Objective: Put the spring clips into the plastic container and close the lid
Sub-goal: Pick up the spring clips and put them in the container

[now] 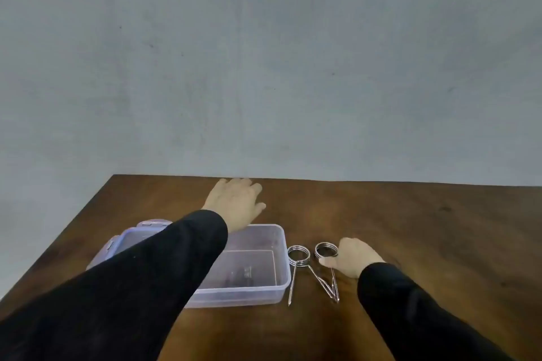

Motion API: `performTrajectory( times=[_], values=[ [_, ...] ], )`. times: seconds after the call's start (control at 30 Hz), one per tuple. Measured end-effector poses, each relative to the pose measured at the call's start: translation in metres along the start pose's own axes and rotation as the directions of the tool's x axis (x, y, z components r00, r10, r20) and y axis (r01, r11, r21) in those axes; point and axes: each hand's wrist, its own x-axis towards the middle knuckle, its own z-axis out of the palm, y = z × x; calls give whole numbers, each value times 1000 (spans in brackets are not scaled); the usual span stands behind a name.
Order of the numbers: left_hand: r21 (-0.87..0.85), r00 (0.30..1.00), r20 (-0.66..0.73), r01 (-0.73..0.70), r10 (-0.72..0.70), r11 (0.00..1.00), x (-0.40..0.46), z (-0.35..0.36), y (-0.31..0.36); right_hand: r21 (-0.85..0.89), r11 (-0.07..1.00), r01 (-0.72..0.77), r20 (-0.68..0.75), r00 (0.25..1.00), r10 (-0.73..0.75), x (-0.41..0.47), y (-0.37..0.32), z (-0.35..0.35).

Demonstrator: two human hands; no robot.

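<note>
A clear plastic container (280, 261) stands open on the brown table, with nothing inside that I can make out. Its purple-edged lid (129, 239) lies flat to the left, partly under my left sleeve. Two metal spring clips lie right of the container: the left clip (298, 255) rests free, and the right clip (325, 249) has my right hand (352, 256) on its coil, thumb against it. My left hand (237, 202) reaches past the container toward the table's far edge, palm down, fingers apart, holding nothing.
The wooden table (410, 228) ends at a far edge against a grey wall (264, 67), and its left edge runs diagonally close to the lid. Bare tabletop stretches to the right and in front of the container.
</note>
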Motion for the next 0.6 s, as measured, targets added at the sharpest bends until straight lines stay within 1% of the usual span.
performTrajectory(
  times=[0.03, 0.1, 0.2, 0.33, 0.47, 0.6],
  values=[
    [14, 1000, 17, 7, -7, 1000, -2, 3, 2, -6, 1000, -15, 23, 1000, 15, 0, 2, 4],
    [14, 1000, 14, 18, -18, 1000, -4, 10, 5, 17, 998, -54, 14, 998, 54, 2, 6, 13],
    [-1, 999, 42, 28, -28, 1000, -8, 16, 9, 78, 995, -60, -56, 996, 65, 3, 6, 19],
    [-33, 998, 30, 51, -50, 998, -13, 20, 7, 93, 994, -59, -107, 992, 69, 10, 9, 25],
    [-62, 997, -7, 78, -79, 995, -21, 20, -5, 112, 993, -42, -138, 989, 58, 15, 13, 26],
    [-78, 989, -42, 141, -144, 987, -35, 18, -26, 130, 991, 34, -213, 977, -5, 16, 9, 14]
  ],
)
